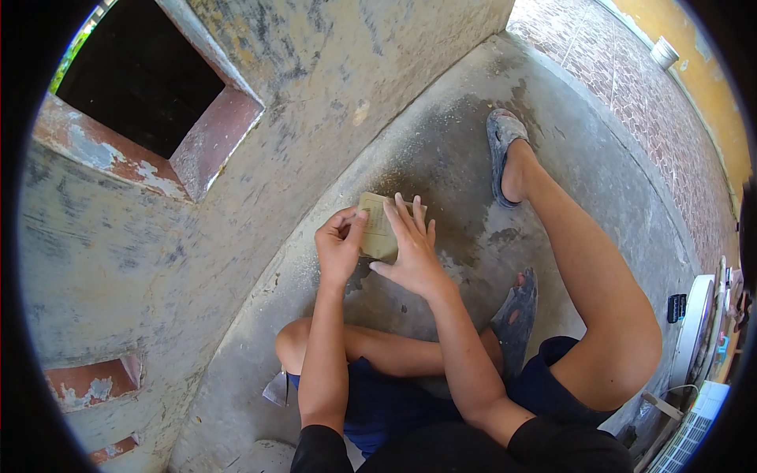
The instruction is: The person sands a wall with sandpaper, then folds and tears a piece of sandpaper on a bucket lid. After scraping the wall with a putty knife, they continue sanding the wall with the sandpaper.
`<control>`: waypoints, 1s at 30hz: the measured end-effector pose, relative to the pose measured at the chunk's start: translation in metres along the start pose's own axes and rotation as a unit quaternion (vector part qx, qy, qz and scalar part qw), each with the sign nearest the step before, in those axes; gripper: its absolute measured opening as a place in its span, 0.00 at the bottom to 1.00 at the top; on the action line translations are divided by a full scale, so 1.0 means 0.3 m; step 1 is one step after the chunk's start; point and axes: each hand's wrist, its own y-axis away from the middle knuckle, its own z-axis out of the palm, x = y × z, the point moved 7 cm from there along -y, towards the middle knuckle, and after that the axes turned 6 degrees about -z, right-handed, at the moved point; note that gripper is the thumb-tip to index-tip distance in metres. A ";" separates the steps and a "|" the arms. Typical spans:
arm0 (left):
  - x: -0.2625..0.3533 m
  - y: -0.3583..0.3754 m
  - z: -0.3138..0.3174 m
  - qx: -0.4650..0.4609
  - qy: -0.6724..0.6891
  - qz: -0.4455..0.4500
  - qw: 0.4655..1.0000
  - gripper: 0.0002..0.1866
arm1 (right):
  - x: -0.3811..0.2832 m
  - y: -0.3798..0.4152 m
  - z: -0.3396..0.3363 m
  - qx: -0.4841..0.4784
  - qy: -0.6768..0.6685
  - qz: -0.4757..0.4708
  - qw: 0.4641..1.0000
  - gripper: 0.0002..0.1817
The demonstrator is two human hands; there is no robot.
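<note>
A tan piece of sandpaper (377,229) with faint printing on its face is held up over the floor in front of me. My left hand (341,243) pinches its left edge, thumb on top and fingers curled behind. Across the right side of the sandpaper lies my right hand (412,246), fingers stretched out and spread, thumb pointing left below the sheet. Pale dust coats the right fingertips. The sheet's far right part is partly hidden under those fingers.
A weathered wall (236,260) with a square opening (146,87) rises on the left. Dust and damp patches mark the concrete floor (583,181). My sandalled feet, one sandal (505,150) ahead, are on it. A white bucket (664,54) stands far right; a black item (676,308) lies nearer.
</note>
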 end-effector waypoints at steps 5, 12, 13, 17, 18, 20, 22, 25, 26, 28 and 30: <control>0.027 0.028 0.029 -0.034 0.014 -0.019 0.999 0.13 | -0.010 0.002 0.078 -0.008 -0.018 0.026 0.999 0.52; 0.032 0.027 0.077 -0.112 0.043 -0.032 0.992 0.16 | 0.018 -0.014 0.078 0.036 -0.296 0.068 0.952 0.39; 0.028 0.031 0.078 -0.107 0.043 -0.033 0.993 0.16 | 0.011 -0.013 0.081 0.032 -0.297 0.066 0.952 0.39; 0.074 0.057 0.102 -0.163 0.012 0.051 0.985 0.25 | 0.025 0.003 0.108 0.029 -0.252 0.050 0.966 0.44; 0.090 0.061 0.107 -0.163 -0.035 0.090 0.982 0.28 | 0.019 0.002 0.113 0.026 -0.246 0.039 0.968 0.46; 0.093 0.072 0.119 -0.173 -0.055 0.094 0.979 0.36 | -0.001 0.008 0.131 0.021 -0.242 0.027 0.970 0.48; 0.114 0.089 0.123 -0.167 -0.056 0.094 0.980 0.36 | -0.043 0.010 0.094 0.096 -0.249 0.034 0.963 0.42; 0.116 0.090 0.126 -0.162 -0.042 0.082 0.983 0.35 | -0.021 0.006 0.097 0.058 -0.242 0.038 0.968 0.51; 0.111 0.087 0.126 -0.163 -0.027 0.070 0.984 0.34 | -0.015 0.003 0.093 0.057 -0.242 0.037 0.968 0.51; 0.102 0.082 0.121 -0.166 -0.018 0.068 0.984 0.32 | -0.016 -0.007 0.091 0.037 -0.216 0.027 0.975 0.36; 0.095 0.075 0.116 -0.169 -0.009 0.066 0.983 0.30 | 0.001 -0.014 0.098 0.028 -0.249 0.053 0.967 0.41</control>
